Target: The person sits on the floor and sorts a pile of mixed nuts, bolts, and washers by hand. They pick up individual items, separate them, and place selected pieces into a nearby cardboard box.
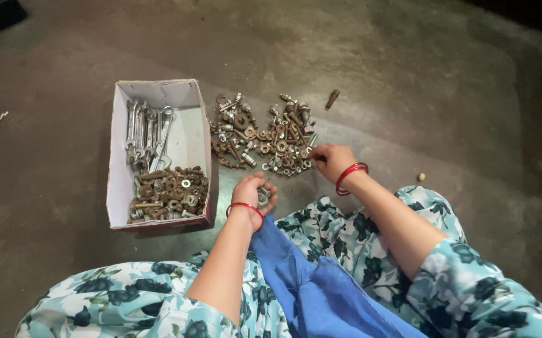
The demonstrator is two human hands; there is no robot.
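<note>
My left hand (pixel 253 193) is cupped and holds several small metal nuts and washers just right of a white cardboard box (pixel 190 134). My right hand (pixel 331 160) reaches to the right edge of a loose pile of rusty and shiny nuts, bolts and washers (pixel 262 136) on the floor, fingers pinched on a small piece there. Both wrists wear red bangles. The box holds a row of silver spanners (pixel 147 133) at its far end and a heap of bolts and nuts (pixel 167 194) at its near end.
The grey concrete floor (pixel 408 81) spreads all around. A single rusty bolt (pixel 332 98) lies apart beyond the pile. A small round tan object (pixel 420 177) lies by my right knee. My lap shows floral cloth and a blue cloth (pixel 321 288).
</note>
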